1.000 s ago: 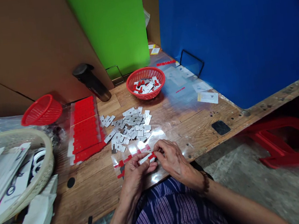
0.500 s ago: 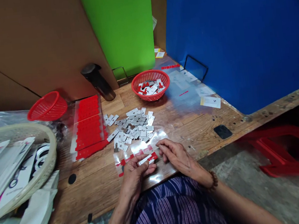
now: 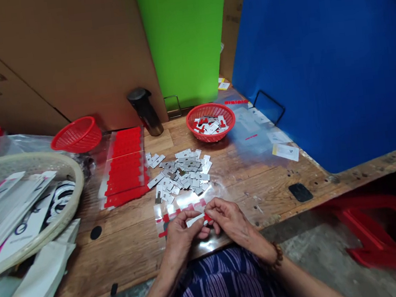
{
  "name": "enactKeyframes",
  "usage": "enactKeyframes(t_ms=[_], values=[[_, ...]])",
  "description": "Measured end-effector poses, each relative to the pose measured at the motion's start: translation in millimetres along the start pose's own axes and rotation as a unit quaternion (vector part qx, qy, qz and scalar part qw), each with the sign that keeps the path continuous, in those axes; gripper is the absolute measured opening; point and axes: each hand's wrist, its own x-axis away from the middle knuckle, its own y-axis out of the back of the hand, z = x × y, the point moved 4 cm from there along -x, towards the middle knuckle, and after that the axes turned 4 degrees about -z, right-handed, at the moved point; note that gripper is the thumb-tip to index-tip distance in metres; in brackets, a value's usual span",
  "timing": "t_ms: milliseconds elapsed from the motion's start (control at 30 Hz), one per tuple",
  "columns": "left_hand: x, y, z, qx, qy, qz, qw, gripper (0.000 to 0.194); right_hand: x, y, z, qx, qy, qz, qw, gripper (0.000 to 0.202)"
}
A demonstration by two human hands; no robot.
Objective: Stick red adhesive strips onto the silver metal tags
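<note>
At the near edge of the wooden table [image 3: 124, 252], over a clear sheet with red patches [image 3: 186, 200], my two hands are close together: my left hand [image 3: 181, 231] has the small white piece [image 3: 194, 221] pinched between thumb and fingers, and here's my right hand [image 3: 232, 222], thumb and forefinger drawn narrow on the piece's red end! So it sits right between my hands. Just beyond them, a loose heap of grey and white tags [image 3: 186, 170]; left of that, a stack of red sheets [image 3: 124, 159] lies flat. Farther back, a red basket [image 3: 212, 138] carries more tags, some with red on them, and a dark bottle [image 3: 148, 113] stands by the cardboard [image 3: 95, 60]. Out left, a pale basket [image 3: 77, 179] holds printed white cards [image 3: 15, 212].
</note>
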Motion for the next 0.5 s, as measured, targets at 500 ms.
enactKeyframes(t_ms=[500], values=[[-9,-1.8,-1,0.029,0.005,0.053,0.998,0.039,-22,9,-4,-0.024,-0.071,0.119,0.99,0.022]])
